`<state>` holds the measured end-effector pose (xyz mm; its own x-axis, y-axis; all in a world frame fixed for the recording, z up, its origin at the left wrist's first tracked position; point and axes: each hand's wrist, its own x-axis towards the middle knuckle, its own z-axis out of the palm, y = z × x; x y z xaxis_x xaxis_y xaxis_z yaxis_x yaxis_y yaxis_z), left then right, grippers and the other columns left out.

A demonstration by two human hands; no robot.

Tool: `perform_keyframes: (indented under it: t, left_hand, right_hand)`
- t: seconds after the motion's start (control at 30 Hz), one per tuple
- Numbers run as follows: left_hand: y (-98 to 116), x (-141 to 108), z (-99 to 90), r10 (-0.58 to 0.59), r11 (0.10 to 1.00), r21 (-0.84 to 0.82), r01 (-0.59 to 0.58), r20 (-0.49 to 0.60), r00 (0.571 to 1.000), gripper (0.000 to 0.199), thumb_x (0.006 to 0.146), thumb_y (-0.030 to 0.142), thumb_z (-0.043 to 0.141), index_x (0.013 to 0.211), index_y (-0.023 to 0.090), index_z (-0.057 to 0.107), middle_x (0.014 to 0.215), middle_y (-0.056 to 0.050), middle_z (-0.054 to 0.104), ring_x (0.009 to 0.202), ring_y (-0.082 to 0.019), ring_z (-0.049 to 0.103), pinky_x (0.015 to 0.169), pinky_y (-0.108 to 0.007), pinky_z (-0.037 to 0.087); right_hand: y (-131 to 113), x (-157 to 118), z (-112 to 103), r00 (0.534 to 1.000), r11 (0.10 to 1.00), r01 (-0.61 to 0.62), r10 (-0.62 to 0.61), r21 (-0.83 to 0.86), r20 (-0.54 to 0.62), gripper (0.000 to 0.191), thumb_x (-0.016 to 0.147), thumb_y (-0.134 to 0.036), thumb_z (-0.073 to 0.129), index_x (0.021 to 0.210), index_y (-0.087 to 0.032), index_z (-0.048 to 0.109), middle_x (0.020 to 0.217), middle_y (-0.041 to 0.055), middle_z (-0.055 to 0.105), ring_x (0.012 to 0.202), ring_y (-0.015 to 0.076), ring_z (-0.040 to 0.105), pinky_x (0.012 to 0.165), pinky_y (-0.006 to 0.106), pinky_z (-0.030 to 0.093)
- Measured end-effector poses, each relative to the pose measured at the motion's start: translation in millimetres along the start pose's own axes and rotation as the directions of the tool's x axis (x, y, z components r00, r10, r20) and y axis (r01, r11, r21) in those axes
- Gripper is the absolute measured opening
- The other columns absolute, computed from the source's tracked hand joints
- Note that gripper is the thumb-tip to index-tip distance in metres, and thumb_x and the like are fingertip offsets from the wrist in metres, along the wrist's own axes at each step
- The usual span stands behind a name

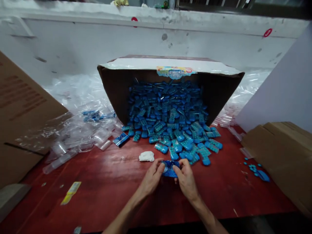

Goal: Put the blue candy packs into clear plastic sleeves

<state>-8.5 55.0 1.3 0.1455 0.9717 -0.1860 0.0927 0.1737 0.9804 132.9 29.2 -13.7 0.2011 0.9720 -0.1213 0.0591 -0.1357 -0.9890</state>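
Observation:
Between my two hands a blue printed packet [170,169] is held level above the red table [109,191]. My left hand [153,177] grips its left end, thumb on top. Around the right end my right hand [186,178] is closed, its thumb pressed on the packet's face. Just beyond lies a heap of small blue containers with teal pellets [170,113], spilling out of a large open cardboard box [225,94]. A crumpled white wad [146,156] rests ahead of my left hand. Another blue packet [121,139] lies flat at the heap's left edge.
Clear plastic sleeves [83,126] are piled at the left, beside a cardboard box [21,123]. At the right stands another brown box [280,159], with a blue piece [263,175] and loose pellets near it. A yellow label [71,193] lies at the front left.

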Motion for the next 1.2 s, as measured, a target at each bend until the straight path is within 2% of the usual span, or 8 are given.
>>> perform_keyframes:
  t: [0.13, 0.27, 0.37, 0.5, 0.63, 0.8, 1.0, 1.2]
  left_hand:
    - [-14.6, -6.6, 26.4, -0.104, 0.993, -0.046, 0.104, 0.006, 0.995, 0.028, 0.072, 0.045, 0.042, 0.066, 0.018, 0.047, 0.043, 0.007, 0.04, 0.034, -0.008, 0.035, 0.036, -0.021, 0.028]
    - [-14.4, -7.4, 35.6, 0.002, 1.0, -0.029, -0.007, -0.168, 0.986, 0.018, 0.067, 0.035, 0.05, 0.062, 0.017, 0.049, 0.053, 0.004, 0.046, 0.048, -0.01, 0.043, 0.047, -0.021, 0.035]
    - [-11.4, -12.4, 46.6, -0.074, 0.988, -0.145, 0.042, -0.225, 0.971, 0.016, 0.061, 0.032, 0.055, 0.061, 0.018, 0.048, 0.05, 0.006, 0.044, 0.048, -0.009, 0.041, 0.047, -0.02, 0.033]
    - [-4.0, -18.6, 60.5, -0.213, 0.923, -0.364, 0.127, -0.207, 0.955, 0.021, 0.068, 0.04, 0.05, 0.071, 0.019, 0.047, 0.05, 0.008, 0.041, 0.042, -0.006, 0.036, 0.041, -0.018, 0.029]
    - [-3.1, -11.2, 61.1, -0.129, 0.937, -0.346, 0.044, -0.226, 0.966, 0.025, 0.058, 0.039, 0.059, 0.064, 0.018, 0.048, 0.053, 0.006, 0.046, 0.048, -0.008, 0.042, 0.047, -0.019, 0.035]
    - [-7.6, -9.0, 59.3, -0.142, 0.937, -0.346, 0.047, -0.256, 0.956, 0.024, 0.057, 0.038, 0.059, 0.063, 0.017, 0.048, 0.053, 0.005, 0.048, 0.049, -0.008, 0.043, 0.047, -0.02, 0.035]
    - [6.2, -22.3, 56.0, -0.246, 0.895, -0.424, 0.137, -0.213, 0.946, 0.022, 0.068, 0.04, 0.05, 0.072, 0.02, 0.044, 0.049, 0.009, 0.039, 0.039, -0.006, 0.035, 0.038, -0.017, 0.026]
    - [4.3, -6.7, 45.8, 0.065, 0.99, -0.105, -0.095, -0.26, 0.963, 0.01, 0.065, 0.028, 0.053, 0.068, 0.019, 0.051, 0.06, 0.003, 0.05, 0.056, -0.011, 0.046, 0.053, -0.022, 0.037]
  right_hand:
    - [-6.1, -6.6, -0.2, 0.988, 0.973, 0.156, -0.151, -0.17, 0.045, 0.011, 0.081, -0.029, 0.041, 0.086, -0.02, 0.042, 0.066, -0.0028, 0.051, 0.049, 0.0097, 0.052, 0.044, 0.019, 0.042]
    - [-7.5, -13.2, 2.5, 0.929, 0.85, 0.371, -0.343, -0.375, 0.141, 0.018, 0.084, -0.024, 0.035, 0.096, -0.018, 0.047, 0.07, 0.0024, 0.06, 0.058, 0.013, 0.059, 0.051, 0.02, 0.042]
    - [-3.3, -11.9, 3.7, 0.866, 0.748, 0.5, -0.437, -0.436, 0.244, 0.02, 0.084, -0.022, 0.032, 0.091, -0.017, 0.05, 0.067, 0.0035, 0.062, 0.057, 0.0142, 0.061, 0.05, 0.02, 0.041]
    - [1.1, -6.3, -2.3, 0.894, 0.779, 0.447, -0.409, -0.441, 0.184, 0.021, 0.085, -0.023, 0.031, 0.09, -0.017, 0.05, 0.066, 0.0031, 0.063, 0.052, 0.0129, 0.06, 0.046, 0.019, 0.04]
    - [-6.3, -9.4, 3.4, 0.901, 0.824, 0.415, -0.432, -0.385, 0.046, 0.019, 0.086, -0.025, 0.032, 0.093, -0.017, 0.048, 0.069, 0.0038, 0.064, 0.056, 0.0132, 0.061, 0.049, 0.019, 0.042]
    - [-8.1, -6.4, 12.5, 0.865, 0.752, 0.49, -0.483, -0.441, 0.137, 0.02, 0.085, -0.026, 0.032, 0.089, -0.018, 0.05, 0.068, 0.0047, 0.063, 0.057, 0.0148, 0.061, 0.051, 0.021, 0.042]
    - [2.8, -3.0, 3.3, 0.883, 0.779, 0.439, -0.465, -0.448, 0.057, 0.023, 0.086, -0.028, 0.031, 0.088, -0.017, 0.052, 0.067, 0.0049, 0.063, 0.05, 0.0132, 0.058, 0.046, 0.021, 0.039]
    - [-16.1, -2.9, 6.9, 0.847, 0.753, 0.522, -0.514, -0.4, 0.136, 0.019, 0.083, -0.025, 0.035, 0.089, -0.018, 0.051, 0.069, 0.0036, 0.062, 0.052, 0.0128, 0.057, 0.048, 0.021, 0.039]
